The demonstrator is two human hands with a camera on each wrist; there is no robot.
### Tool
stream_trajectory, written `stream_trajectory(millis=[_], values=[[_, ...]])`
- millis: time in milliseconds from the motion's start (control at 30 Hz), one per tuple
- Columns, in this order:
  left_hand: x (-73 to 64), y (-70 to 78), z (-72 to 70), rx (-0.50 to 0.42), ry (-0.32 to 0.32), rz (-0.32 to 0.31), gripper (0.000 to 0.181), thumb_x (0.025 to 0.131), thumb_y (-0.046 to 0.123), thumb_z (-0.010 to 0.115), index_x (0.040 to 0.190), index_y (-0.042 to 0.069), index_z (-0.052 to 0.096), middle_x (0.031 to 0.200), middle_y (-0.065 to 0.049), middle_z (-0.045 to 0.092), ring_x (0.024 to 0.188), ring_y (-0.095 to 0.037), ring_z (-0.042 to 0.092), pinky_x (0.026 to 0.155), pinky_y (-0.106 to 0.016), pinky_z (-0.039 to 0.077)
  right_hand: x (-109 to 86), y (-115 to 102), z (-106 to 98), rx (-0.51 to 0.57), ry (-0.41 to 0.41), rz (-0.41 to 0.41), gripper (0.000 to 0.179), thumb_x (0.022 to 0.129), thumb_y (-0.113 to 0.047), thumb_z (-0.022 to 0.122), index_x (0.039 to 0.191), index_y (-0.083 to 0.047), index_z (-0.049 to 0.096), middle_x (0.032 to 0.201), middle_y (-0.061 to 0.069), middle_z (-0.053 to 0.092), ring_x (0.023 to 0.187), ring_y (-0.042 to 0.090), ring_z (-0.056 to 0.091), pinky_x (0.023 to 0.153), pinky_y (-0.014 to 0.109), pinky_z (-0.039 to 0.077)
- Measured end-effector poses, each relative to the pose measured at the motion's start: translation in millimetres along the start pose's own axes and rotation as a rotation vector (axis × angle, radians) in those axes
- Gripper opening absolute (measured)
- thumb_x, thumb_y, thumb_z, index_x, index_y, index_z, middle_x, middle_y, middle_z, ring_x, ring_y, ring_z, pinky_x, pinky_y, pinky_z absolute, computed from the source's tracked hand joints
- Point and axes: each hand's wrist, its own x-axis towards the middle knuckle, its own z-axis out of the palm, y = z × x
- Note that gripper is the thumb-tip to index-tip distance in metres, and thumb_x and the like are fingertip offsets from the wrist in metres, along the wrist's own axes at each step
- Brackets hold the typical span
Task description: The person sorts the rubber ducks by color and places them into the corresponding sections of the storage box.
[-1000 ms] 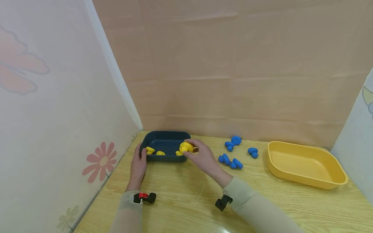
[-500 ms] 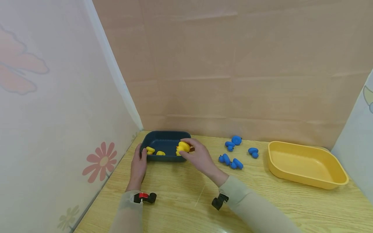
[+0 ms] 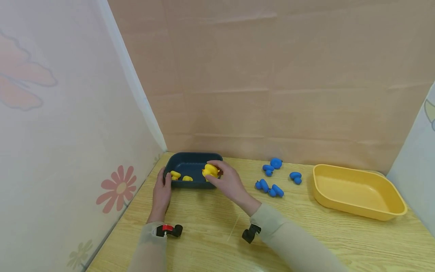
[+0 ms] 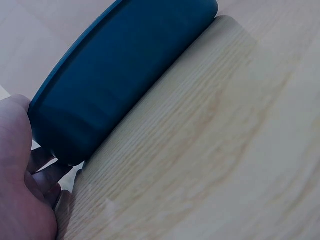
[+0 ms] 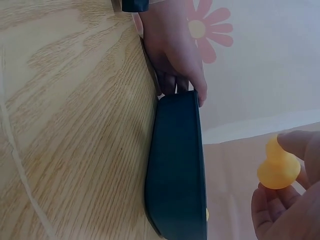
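Duck in right hand is yellow, tray at left hand dark blue, table beneath both wood-grained tan

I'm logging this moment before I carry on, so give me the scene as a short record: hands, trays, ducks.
Left hand: grips one end of the dark blue tray, thumb at its rim
Right hand: pinches a yellow duck above the dark blue tray
Inside the dark blue tray: at least two other yellow ducks; the right hand hides part
Blue ducks: five, on the table between the trays
Yellow tray: on the table, to the right
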Motion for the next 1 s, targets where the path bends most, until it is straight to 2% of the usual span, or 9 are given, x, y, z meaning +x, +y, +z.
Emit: stream_trajectory(millis=[400, 733, 1000], values=[[1.7, 1.4, -0.9, 0.007, 0.010, -0.011, 0.067, 0.120, 0.049, 0.041, 0.177, 0.016, 0.026, 0.180, -0.015, 0.027, 0.165, -0.041, 0.026, 0.132, -0.060, 0.025, 8.4, 0, 12, -0.059, 0.003, 0.025, 0.048, 0.102, -0.020, 0.084, 0.147, -0.013, 0.070, 0.138, 0.006, 0.070, 0.117, 0.026, 0.067, 0.100, 0.046, 0.061], [0.5, -0.7, -0.7, 0.006, 0.007, -0.012, 0.071, 0.119, 0.055, 0.039, 0.177, 0.017, 0.025, 0.181, -0.013, 0.026, 0.165, -0.039, 0.026, 0.132, -0.058, 0.024, 16.2, 4, 28, -0.137, -0.048, 0.019, 0.045, 0.102, -0.025, 0.083, 0.145, -0.015, 0.071, 0.137, 0.005, 0.072, 0.111, 0.024, 0.068, 0.097, 0.044, 0.060], [1.8, 0.3, 1.1, 0.009, 0.011, -0.011, 0.070, 0.119, 0.053, 0.039, 0.177, 0.016, 0.025, 0.181, -0.013, 0.026, 0.165, -0.039, 0.026, 0.132, -0.058, 0.025, 21.6, 12, 36, -0.181, -0.070, 0.045, 0.047, 0.103, -0.025, 0.082, 0.147, -0.014, 0.070, 0.139, 0.005, 0.073, 0.114, 0.025, 0.071, 0.100, 0.045, 0.060]])
